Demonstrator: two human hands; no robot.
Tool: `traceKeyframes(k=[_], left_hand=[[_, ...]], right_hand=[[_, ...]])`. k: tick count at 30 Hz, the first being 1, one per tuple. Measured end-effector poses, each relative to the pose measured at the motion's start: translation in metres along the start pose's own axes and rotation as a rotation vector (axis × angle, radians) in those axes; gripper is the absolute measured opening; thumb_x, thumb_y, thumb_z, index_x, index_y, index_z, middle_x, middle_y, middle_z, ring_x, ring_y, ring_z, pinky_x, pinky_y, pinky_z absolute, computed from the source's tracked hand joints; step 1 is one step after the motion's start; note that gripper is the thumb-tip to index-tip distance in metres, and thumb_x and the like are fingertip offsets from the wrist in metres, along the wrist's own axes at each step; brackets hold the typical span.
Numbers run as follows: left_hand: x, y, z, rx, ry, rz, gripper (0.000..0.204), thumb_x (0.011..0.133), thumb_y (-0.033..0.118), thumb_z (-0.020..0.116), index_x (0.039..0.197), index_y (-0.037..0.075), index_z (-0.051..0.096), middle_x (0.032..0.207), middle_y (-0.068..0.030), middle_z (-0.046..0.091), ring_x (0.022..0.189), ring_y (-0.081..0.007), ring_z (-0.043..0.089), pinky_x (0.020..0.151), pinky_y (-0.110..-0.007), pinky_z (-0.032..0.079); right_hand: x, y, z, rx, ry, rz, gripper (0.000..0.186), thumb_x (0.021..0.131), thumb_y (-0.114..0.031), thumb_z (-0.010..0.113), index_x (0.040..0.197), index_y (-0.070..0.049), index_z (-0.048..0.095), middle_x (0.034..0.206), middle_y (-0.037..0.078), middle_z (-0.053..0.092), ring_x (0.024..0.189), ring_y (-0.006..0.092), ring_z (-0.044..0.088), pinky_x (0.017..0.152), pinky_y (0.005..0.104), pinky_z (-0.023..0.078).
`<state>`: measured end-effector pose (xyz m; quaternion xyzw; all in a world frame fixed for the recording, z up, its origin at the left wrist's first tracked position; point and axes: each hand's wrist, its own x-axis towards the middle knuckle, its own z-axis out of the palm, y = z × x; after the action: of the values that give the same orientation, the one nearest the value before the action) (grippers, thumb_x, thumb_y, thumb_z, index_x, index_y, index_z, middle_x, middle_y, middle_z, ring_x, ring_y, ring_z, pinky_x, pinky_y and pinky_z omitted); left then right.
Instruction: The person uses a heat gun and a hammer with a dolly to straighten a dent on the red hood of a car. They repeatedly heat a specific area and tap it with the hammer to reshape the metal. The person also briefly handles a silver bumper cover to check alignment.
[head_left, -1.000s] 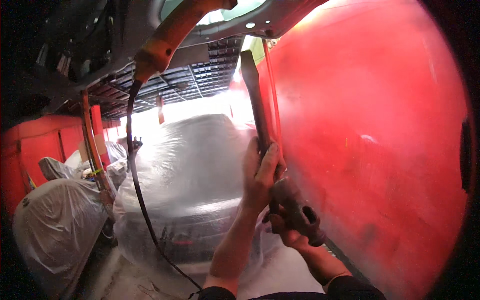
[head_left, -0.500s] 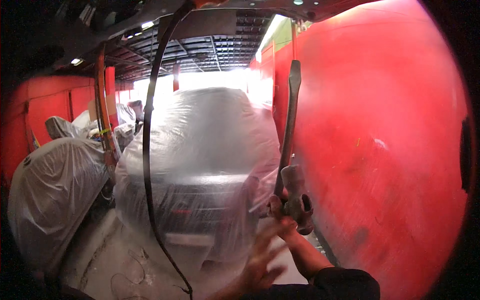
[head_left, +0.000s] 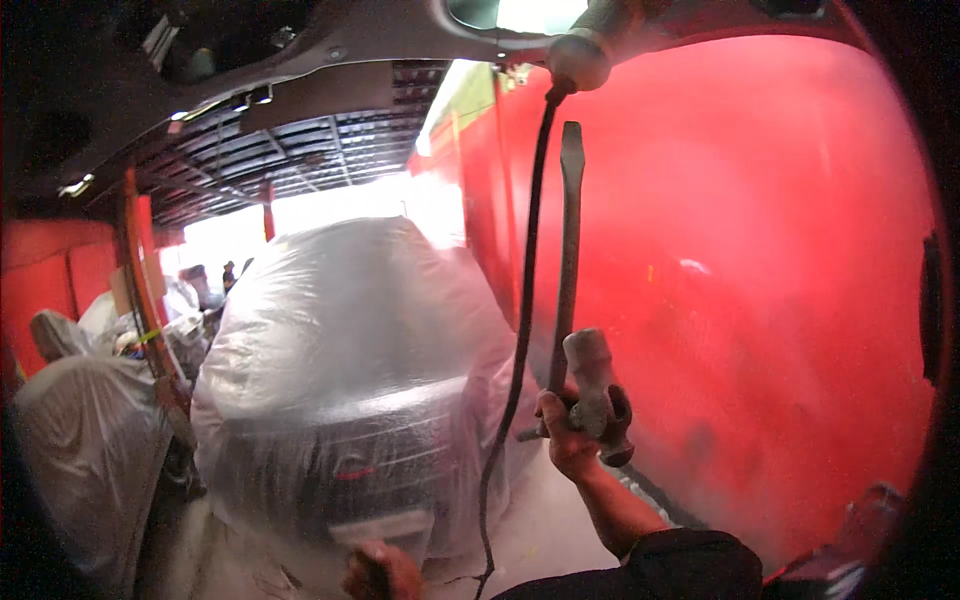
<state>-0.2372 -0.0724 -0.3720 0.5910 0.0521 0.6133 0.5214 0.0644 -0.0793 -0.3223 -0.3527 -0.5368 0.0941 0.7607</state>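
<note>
Hammer (head_left: 588, 352), flat-tipped bar (head_left: 569, 250) held together

Head view: right hand (head_left: 572, 450) grasps both, bar nearly upright, hammer beside its lower end, before the red wall (head_left: 760, 300). Left hand (head_left: 384, 573) low, blurred; I can't tell its grip.

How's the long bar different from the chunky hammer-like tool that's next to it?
The long bar is slim and straight, while the hammer-like tool is shorter-looking, thick and lumpy. The long bar has a flattened top end, but the hammer-like tool has a thick, blunt one. The long bar reaches high above the right hand, while the hammer-like tool sits close beside it. Both look greyish.
</note>
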Motion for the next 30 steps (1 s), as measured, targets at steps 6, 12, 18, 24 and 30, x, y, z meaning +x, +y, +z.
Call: traceKeyframes(k=[6, 12, 18, 24, 30], left_hand=[[0.119, -0.016, 0.079, 0.045, -0.254, -0.055, 0.032, 0.102, 0.019, 0.044, 0.121, -0.003, 0.059, 0.087, -0.0023, 0.063, 0.075, -0.0107, 0.056, 0.069, -0.026, 0.047], [0.171, -0.029, 0.162, -0.412, -0.759, -0.217, 0.035, 0.101, 0.027, 0.049, 0.122, 0.000, 0.056, 0.087, 0.0023, 0.058, 0.077, -0.0058, 0.051, 0.069, -0.022, 0.044], [0.173, -0.014, 0.195, -0.450, -0.717, -0.220, 0.028, 0.099, 0.028, 0.052, 0.105, 0.002, 0.057, 0.080, 0.0002, 0.056, 0.072, -0.0067, 0.055, 0.062, -0.023, 0.045], [0.195, -0.007, 0.221, -0.578, -0.718, -0.213, 0.033, 0.098, 0.034, 0.052, 0.108, 0.003, 0.055, 0.074, -0.0013, 0.053, 0.057, -0.0102, 0.052, 0.047, -0.026, 0.047], [0.215, -0.007, 0.216, -0.505, -0.676, -0.249, 0.032, 0.099, 0.035, 0.049, 0.110, 0.006, 0.058, 0.071, 0.0005, 0.052, 0.048, -0.0081, 0.049, 0.039, -0.024, 0.042]], right_hand=[[-0.039, -0.013, 0.020, -0.072, 0.058, 0.035, 0.028, 0.095, -0.017, 0.057, 0.119, -0.006, 0.048, 0.092, 0.003, 0.056, 0.075, 0.0107, 0.051, 0.063, 0.0246, 0.044], [-0.031, -0.054, 0.042, -0.092, 0.227, -0.343, 0.021, 0.094, -0.013, 0.055, 0.113, -0.003, 0.049, 0.074, 0.001, 0.056, 0.062, 0.0084, 0.051, 0.052, 0.0219, 0.041], [-0.036, -0.071, 0.016, -0.177, 0.254, -0.223, 0.041, 0.094, -0.012, 0.055, 0.131, -0.001, 0.042, 0.086, 0.010, 0.065, 0.051, 0.0096, 0.051, 0.044, 0.0232, 0.040], [-0.060, -0.082, -0.002, -0.273, 0.272, -0.178, 0.040, 0.093, -0.010, 0.056, 0.129, 0.001, 0.042, 0.082, 0.010, 0.064, 0.049, 0.0079, 0.049, 0.045, 0.0229, 0.039], [-0.072, -0.092, -0.013, -0.295, 0.406, -0.194, 0.025, 0.092, -0.011, 0.059, 0.113, -0.001, 0.050, 0.067, -0.001, 0.053, 0.050, 0.0071, 0.047, 0.047, 0.0226, 0.040]])
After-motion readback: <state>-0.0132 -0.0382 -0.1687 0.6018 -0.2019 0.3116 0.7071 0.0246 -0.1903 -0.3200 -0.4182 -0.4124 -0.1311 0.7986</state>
